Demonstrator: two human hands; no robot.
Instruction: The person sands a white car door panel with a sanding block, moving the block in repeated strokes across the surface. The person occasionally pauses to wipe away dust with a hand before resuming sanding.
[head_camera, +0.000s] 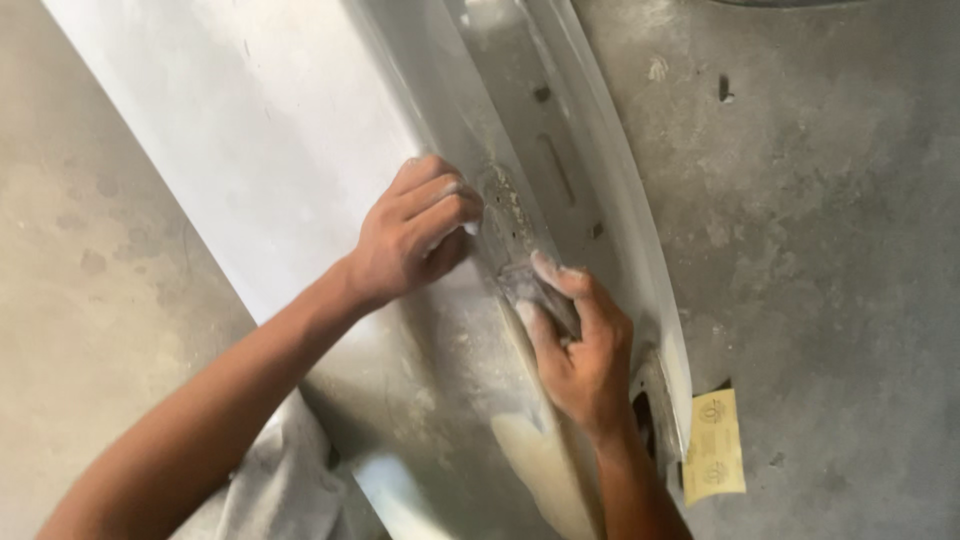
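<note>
Right hand (585, 345) grips a small grey sanding pad (528, 288), thumb on one side, fingers wrapped over the other, pad pressed flat on the white car body panel (280, 130). Pad sits at the fingertip end of the right hand, just ahead of it and up-left. Its long axis runs along the panel's crease, which goes diagonally from upper left down to lower right, roughly in line with the right forearm.

Left hand (410, 235) is curled closed, knuckles bent, holding nothing visible, fingertips resting on the panel just beside the rough sanded patch (505, 205). That patch lies just beyond the pad, between the two hands, touching distance from both. Right hand is the nearer one to the pad; left hand is near but apart from it.

Behind the right hand, toward the wrist, a tan filler patch (535, 455) shows on the panel. To the right of the right wrist, well off the panel, a yellowish sandpaper sheet (715, 445) lies on the concrete floor (830, 250).
</note>
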